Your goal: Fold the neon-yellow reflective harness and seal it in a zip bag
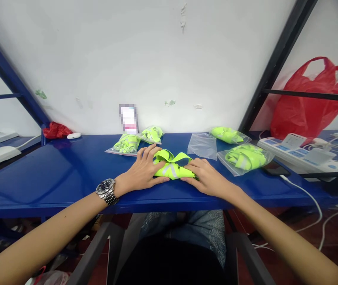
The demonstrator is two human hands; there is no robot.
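A neon yellow reflective strap (172, 167) with a grey stripe lies bunched on the blue table (68, 174) in front of me. My left hand (141, 171), with a metal watch at the wrist, presses on its left side, fingers spread over the fabric. Its right end is pinched by my right hand (207, 177). Just behind my hands lies an empty clear plastic bag (202, 145).
Several clear bags holding folded yellow straps lie behind: two at the back left (127, 144), (152, 134), two at the right (227, 135), (246, 157). A white power strip (302, 154) with cables and a red plastic bag (308, 103) sit at the right. A dark phone (274, 169) lies near them.
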